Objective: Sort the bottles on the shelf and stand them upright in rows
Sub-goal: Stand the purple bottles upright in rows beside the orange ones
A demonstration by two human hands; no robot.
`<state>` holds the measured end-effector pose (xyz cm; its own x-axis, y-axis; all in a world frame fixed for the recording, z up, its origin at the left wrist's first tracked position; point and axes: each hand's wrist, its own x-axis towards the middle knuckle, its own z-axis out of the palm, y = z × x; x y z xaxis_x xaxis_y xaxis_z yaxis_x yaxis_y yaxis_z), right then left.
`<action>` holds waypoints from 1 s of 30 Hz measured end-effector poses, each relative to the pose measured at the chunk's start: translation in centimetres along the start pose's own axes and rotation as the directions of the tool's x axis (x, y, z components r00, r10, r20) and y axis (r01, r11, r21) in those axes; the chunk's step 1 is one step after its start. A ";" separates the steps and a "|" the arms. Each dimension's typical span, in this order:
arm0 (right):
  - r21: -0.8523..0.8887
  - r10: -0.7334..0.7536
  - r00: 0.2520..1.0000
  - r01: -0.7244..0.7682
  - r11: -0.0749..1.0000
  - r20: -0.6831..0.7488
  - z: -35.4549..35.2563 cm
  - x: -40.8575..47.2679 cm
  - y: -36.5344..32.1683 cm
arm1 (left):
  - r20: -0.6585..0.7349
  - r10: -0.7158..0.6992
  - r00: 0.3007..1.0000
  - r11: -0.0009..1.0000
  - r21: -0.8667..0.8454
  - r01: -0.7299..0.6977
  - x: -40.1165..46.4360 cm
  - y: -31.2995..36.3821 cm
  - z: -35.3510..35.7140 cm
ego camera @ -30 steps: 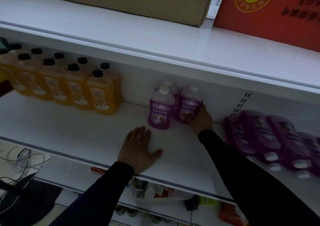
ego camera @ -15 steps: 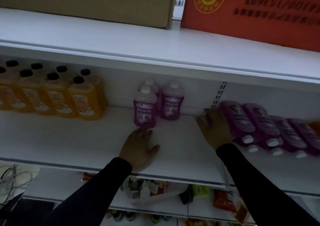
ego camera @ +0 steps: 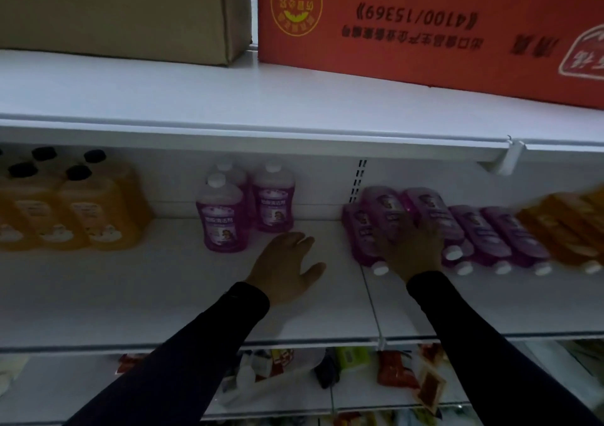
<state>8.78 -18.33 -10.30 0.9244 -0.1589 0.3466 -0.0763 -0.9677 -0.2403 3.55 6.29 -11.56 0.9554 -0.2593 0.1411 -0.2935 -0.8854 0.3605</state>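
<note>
Three purple bottles (ego camera: pixel 223 216) with white caps stand upright at the middle of the white shelf (ego camera: pixel 163 288). Several orange bottles (ego camera: pixel 98 210) with black caps stand in rows at the left. To the right, several purple bottles (ego camera: pixel 477 229) lie on their sides, caps toward me, with orange bottles (ego camera: pixel 562 226) lying beyond them. My right hand (ego camera: pixel 408 246) lies over the leftmost lying purple bottles (ego camera: pixel 382 210), fingers curled onto one. My left hand (ego camera: pixel 287 265) rests flat on the shelf just right of the upright purple bottles, fingers spread, holding nothing.
A brown carton (ego camera: pixel 124 10) and a red carton (ego camera: pixel 425 27) sit on the upper shelf. The shelf below holds mixed packets (ego camera: pixel 395 370). A shelf joint (ego camera: pixel 372 304) runs front to back between my hands.
My right hand left the upright purple bottle and moved right onto the lying purple bottles. The view has swung right. My left hand stays on the shelf.
</note>
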 end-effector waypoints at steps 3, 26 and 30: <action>0.100 -0.055 0.990 0.042 0.994 0.127 -0.1 -0.5 0.9 | -0.013 0.008 1.000 1.000 -0.013 -0.008 0.4 0.6 0.2; 0.531 -0.740 0.606 0.541 0.652 0.291 -5.2 -0.7 -4.7 | 0.085 0.087 0.993 0.944 -0.326 -0.054 1.7 -0.4 -0.7; 0.745 -0.605 0.760 0.258 0.616 0.237 -3.9 -1.1 -6.1 | 0.039 -0.124 0.991 0.807 -0.577 0.124 -0.1 -0.9 0.1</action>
<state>6.79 -13.00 -5.66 0.8373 0.5113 0.1935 0.4694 -0.4909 -0.7339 3.67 7.03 -12.02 0.9850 -0.1620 0.0588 -0.1364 -0.5240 0.8407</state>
